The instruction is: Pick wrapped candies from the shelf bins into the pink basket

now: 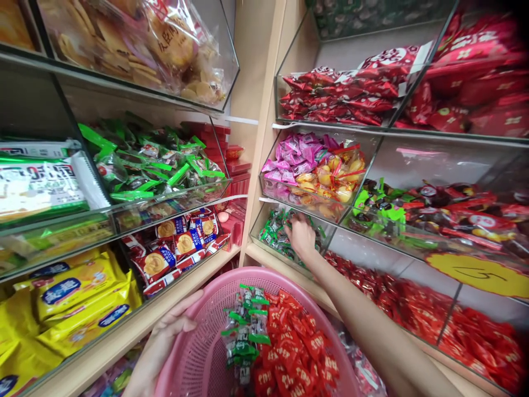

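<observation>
A pink plastic basket (194, 336) with perforated sides is tilted towards me at the bottom middle. My left hand (171, 322) grips its left rim, the thumb side over the edge. Inside lie red-wrapped candies (293, 353) on the right and green-and-clear wrapped candies (248, 325) on the left. My right hand (301, 234) reaches into a clear bin (289, 256) of small green-wrapped candies (273, 229) in the corner. Its fingers are curled down around some of these candies, and the fingertips are partly hidden.
Wooden shelves with clear bins rise on both sides. Pink and yellow wrapped sweets (301, 154) sit above my right hand. Red-wrapped candies (413, 298) fill the lower right bins, under a yellow price tag (479, 273). Yellow packets (78, 298) and blue-red biscuit packs (173, 248) stand left.
</observation>
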`<state>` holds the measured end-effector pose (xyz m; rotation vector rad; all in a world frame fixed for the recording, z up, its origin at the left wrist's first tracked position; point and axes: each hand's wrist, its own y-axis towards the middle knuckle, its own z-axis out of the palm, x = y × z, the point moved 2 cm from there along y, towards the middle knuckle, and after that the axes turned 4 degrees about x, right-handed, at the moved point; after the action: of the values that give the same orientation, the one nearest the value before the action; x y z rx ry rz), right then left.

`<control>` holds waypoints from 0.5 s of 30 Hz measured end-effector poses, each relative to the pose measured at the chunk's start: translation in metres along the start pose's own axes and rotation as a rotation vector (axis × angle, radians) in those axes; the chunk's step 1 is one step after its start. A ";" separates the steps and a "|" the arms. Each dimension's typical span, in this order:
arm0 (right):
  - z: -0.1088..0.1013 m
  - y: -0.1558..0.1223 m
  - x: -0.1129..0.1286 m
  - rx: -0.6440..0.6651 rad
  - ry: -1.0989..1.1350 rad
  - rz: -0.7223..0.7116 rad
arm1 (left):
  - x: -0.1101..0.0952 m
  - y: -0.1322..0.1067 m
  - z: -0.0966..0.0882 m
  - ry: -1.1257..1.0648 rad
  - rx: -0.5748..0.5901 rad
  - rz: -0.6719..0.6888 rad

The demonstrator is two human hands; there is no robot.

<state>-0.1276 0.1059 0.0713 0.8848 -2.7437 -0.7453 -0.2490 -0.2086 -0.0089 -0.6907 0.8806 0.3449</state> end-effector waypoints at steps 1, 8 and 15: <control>0.003 0.000 0.001 -0.002 -0.019 0.017 | 0.000 0.000 0.000 0.000 0.000 -0.001; 0.015 0.005 0.001 0.030 -0.048 0.026 | 0.000 0.000 0.001 -0.028 -0.020 -0.001; 0.016 0.008 -0.004 0.081 -0.025 0.043 | -0.002 -0.002 0.005 -0.021 -0.013 -0.016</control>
<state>-0.1337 0.1207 0.0614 0.8339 -2.8236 -0.6457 -0.2463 -0.2068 -0.0044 -0.7048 0.8536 0.3434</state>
